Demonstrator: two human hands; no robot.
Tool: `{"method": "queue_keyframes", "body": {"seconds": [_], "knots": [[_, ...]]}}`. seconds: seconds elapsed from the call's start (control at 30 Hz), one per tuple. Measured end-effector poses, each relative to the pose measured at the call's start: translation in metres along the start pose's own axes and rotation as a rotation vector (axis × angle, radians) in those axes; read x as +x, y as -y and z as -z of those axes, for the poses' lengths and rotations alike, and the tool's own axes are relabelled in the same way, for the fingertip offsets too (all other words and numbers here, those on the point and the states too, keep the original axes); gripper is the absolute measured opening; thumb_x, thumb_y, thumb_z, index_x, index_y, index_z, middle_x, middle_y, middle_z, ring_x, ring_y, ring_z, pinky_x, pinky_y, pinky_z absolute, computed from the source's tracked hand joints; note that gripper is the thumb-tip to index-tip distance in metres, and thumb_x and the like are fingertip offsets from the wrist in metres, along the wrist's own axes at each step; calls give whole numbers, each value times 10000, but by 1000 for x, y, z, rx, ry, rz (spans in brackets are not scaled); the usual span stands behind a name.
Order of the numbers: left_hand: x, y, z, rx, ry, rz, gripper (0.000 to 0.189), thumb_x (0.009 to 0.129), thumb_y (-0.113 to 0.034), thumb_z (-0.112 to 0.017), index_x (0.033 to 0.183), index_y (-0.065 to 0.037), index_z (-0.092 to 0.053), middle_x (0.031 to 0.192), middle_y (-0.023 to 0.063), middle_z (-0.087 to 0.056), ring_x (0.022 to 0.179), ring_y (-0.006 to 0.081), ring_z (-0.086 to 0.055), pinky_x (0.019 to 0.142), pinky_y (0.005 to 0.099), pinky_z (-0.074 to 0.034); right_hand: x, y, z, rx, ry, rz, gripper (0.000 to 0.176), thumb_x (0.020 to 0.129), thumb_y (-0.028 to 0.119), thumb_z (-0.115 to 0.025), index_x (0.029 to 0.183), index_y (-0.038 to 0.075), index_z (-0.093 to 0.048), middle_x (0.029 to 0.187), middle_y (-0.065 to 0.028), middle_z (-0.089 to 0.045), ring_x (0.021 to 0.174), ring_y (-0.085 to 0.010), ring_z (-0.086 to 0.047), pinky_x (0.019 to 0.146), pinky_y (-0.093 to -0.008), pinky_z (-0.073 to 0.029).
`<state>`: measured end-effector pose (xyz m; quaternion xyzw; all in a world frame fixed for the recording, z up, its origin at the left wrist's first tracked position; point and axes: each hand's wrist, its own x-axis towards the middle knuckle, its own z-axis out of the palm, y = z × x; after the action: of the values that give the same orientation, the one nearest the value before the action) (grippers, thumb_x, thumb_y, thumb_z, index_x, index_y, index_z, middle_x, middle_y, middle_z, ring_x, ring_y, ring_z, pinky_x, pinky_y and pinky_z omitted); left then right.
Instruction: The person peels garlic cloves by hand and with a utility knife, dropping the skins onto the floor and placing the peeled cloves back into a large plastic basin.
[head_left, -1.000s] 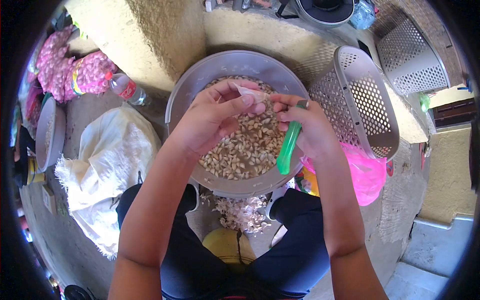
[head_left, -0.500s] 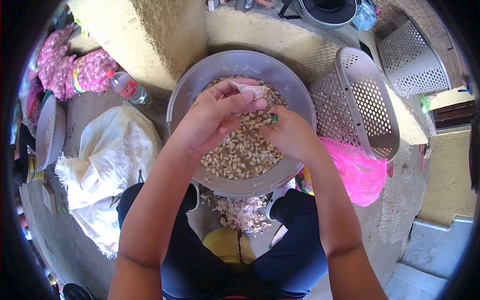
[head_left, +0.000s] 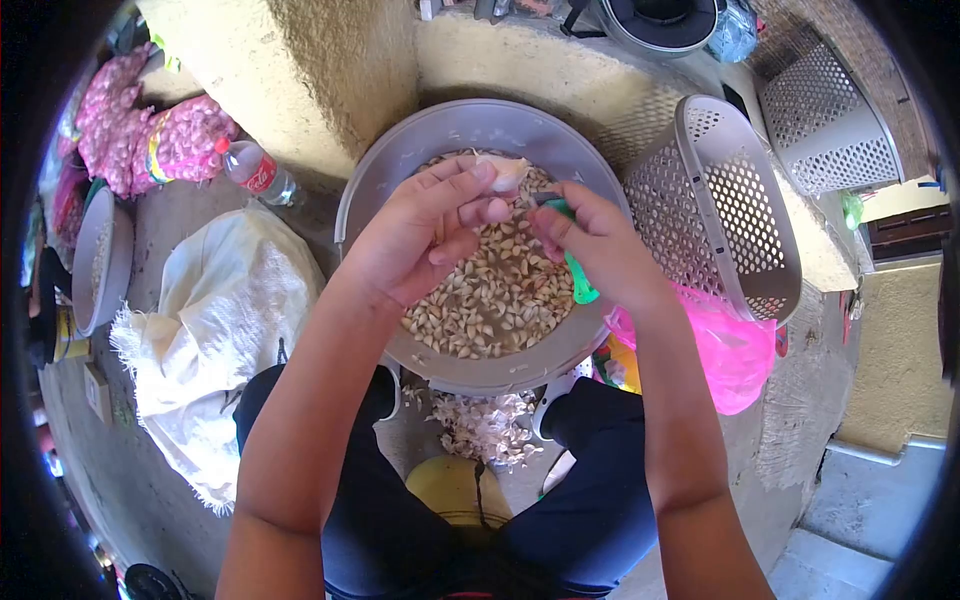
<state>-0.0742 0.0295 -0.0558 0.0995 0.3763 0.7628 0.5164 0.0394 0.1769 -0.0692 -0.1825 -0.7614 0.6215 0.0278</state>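
Observation:
My left hand [head_left: 425,220] pinches a pale garlic clove [head_left: 505,173] between thumb and fingers above the basin. In my right hand [head_left: 592,240] is a small knife with a green handle [head_left: 580,278]; its short dark blade points left toward the clove. Beneath both hands sits a large grey basin [head_left: 400,140] holding many garlic cloves [head_left: 490,300] in murky water. Part of the knife is hidden by the fingers of my right hand.
A perforated grey basket [head_left: 690,200] and a pink plastic bag [head_left: 720,350] stand to the right. On the left are a white woven sack [head_left: 220,320], a Coca-Cola bottle [head_left: 258,172] and net bags of garlic [head_left: 180,140]. Peelings [head_left: 485,425] lie between my feet.
My right hand has turned, so the green knife handle and blade now show. The clove in my left hand has tilted slightly, and the left hand has barely moved.

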Motion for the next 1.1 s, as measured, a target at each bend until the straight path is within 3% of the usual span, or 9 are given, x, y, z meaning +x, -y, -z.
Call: {"method": "queue_keyframes", "body": {"seconds": [0.17,0.27,0.57,0.87,1.1], "knots": [[-3,-1,-7,101,-8,71,215,862,-200,-486,987,-25,-501,688,17,-504,398,-7,-353,287,102,-223,-8,19,-3,-3,-93,128,332,782,339,-608,873,25,-553,743,-43,-556,665,-111,-513,591,-255,-419],[-2,0,-1,99,97,120,206,863,-194,-489,981,-27,-497,650,5,-485,383,-10,-339,283,103,-219,-11,22,-3,-122,-109,152,334,757,333,-638,856,27,-549,720,-55,-554,656,-121,-513,590,-262,-418],[0,7,0,81,188,197,200,865,-211,-496,954,-31,-485,605,-23,-436,389,-13,-317,294,90,-236,-16,22,-2,-229,-120,267,364,705,332,-686,837,23,-545,667,-99,-557,610,-179,-545,562,-289,-427],[-1,11,-1,13,235,222,215,857,-260,-513,893,-49,-505,578,-40,-414,391,-22,-306,294,87,-228,-18,27,1,-377,-88,271,367,743,383,-629,791,29,-544,606,-117,-541,558,-233,-548,520,-315,-415],[-1,13,-4,73,154,197,242,850,-291,-521,890,-53,-512,579,-52,-414,409,-27,-311,312,86,-236,-18,26,0,-486,-148,334,366,779,385,-580,793,22,-531,626,-155,-543,592,-320,-547,527,-357,-414]]}}
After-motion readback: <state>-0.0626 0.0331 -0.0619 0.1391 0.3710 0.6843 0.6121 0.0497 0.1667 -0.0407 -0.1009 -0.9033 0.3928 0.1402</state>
